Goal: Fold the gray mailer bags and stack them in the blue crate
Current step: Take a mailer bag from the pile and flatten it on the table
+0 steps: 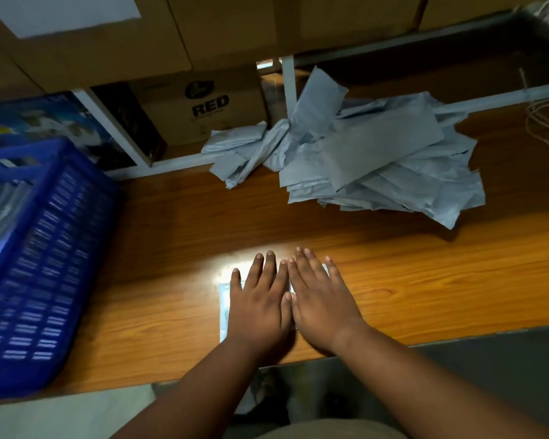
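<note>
Two bare forearms, no sleeves, left hand [256, 307], right hand [322, 304], short fingernails

The single camera sat on the person's head, looking forward and steeply down, close over the wooden table [425, 280].

Left hand [258, 307], right hand [320, 304] flat, side by side; fingers [303, 264] straight

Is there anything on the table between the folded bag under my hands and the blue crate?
Nothing visible. The folded mailer bag lies flat under the left hand and right hand. Only bare wooden table lies between it and the blue crate to the left. The pile of unfolded bags sits beyond, off that path.
</note>
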Demonstrator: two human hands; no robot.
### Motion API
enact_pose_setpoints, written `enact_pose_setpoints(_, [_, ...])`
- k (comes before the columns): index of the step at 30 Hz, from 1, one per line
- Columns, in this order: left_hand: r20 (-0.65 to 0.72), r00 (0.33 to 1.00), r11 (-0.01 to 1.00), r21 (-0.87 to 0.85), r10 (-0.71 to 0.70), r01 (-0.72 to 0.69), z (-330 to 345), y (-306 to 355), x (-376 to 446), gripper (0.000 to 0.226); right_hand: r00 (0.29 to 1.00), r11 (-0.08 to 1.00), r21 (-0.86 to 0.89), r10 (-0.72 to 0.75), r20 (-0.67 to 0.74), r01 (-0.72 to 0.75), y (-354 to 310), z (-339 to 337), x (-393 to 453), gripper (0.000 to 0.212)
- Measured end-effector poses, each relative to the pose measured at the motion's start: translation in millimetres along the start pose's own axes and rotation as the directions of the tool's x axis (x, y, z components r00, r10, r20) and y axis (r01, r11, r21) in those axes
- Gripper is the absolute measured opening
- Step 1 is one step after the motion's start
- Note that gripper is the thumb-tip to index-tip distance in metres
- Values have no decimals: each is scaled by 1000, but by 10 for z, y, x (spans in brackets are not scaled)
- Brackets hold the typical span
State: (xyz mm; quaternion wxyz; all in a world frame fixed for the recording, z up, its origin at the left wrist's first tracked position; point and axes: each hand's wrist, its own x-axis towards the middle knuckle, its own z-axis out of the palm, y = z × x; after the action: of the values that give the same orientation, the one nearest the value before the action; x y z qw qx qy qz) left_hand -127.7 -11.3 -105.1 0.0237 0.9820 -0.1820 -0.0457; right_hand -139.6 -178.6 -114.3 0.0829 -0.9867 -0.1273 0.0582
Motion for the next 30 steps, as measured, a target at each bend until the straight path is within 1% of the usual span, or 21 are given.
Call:
enact_pose_setpoints(7, [-15, 1000, 1000, -18, 18, -19, 51, -101, -32, 66, 1000, 1000, -7, 5, 18, -5, -11, 24, 15, 74])
enact_pose_setpoints(9, [-2, 1000, 999, -34, -20, 20, 44, -211, -109, 68, 999, 1000, -3, 3, 44, -3, -10, 6, 7, 77])
enact_pose_setpoints(12, [30, 995, 991, -91, -100, 102, -22, -414, -271, 74, 997, 1000, -2, 2, 72, -2, 2, -29, 0, 81])
enact_pose_setpoints(16, [147, 987, 995, -70, -66, 77, -195, -576, -250, 93, 995, 1000, 7, 0, 100, -1, -3, -104, 2, 86])
enact_pose_setpoints(18, [141, 989, 997, -57, -52, 60, -334, -589, -205, 98, 992, 999, 29, -20, 127, 17, 19, -151, 11, 89])
enact_pose_setpoints(20, [126, 991, 998, -24, -47, 51, -484, -590, -198, 85, 988, 997, 58, -60, 145, 52, 54, -227, 46, 90])
enact_pose_setpoints(22, [172, 983, 998, -8, -56, 58, -636, -566, -194, 74, 978, 988, 70, -147, 150, 138, 62, -343, 99, 87])
enact_pose_setpoints(24, [216, 974, 996, -37, -71, 81, -774, -562, -177, 61, 955, 966, 64, -257, 150, 250, -3, -497, 188, 83])
enact_pose_setpoints(26, [213, 973, 990, -96, -84, 106, -921, -597, -157, 46, 939, 952, 101, -302, 166, 289, -126, -667, 306, 81])
enact_pose_setpoints(27, [210, 973, 984, -130, -93, 122, -993, -627, -152, 40, 935, 948, 125, -311, 169, 293, -185, -742, 376, 77])
enact_pose_setpoints(28, [215, 971, 976, -162, -108, 144, -1078, -665, -153, 35, 933, 943, 147, -321, 163, 299, -232, -821, 448, 68])
enact_pose_setpoints(30, [204, 968, 961, -202, -148, 189, -1280, -782, -202, 32, 924, 926, 181, -356, 140, 330, -313, -980, 608, 43])
